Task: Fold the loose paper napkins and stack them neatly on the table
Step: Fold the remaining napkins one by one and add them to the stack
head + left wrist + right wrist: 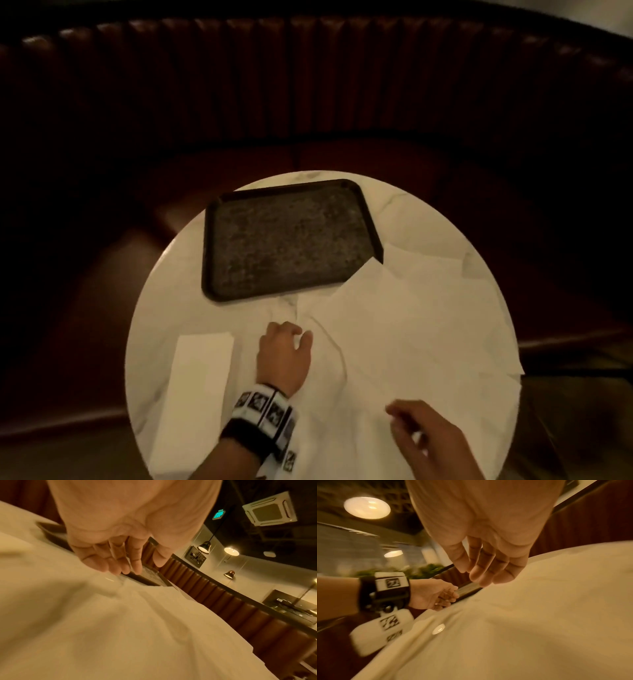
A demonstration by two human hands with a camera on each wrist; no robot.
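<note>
Several loose white paper napkins lie unfolded and overlapping across the middle and right of the round table. One folded napkin lies flat as a narrow rectangle at the left. My left hand hovers low over the crumpled near edge of the loose napkins, its fingers loosely curled and holding nothing. My right hand hangs over the napkins at the front right, with its fingers relaxed and empty.
A dark rectangular tray sits bare at the back of the table, with a napkin corner overlapping its near right corner. A dark red padded booth seat curves behind the table. Napkins reach the table's right edge.
</note>
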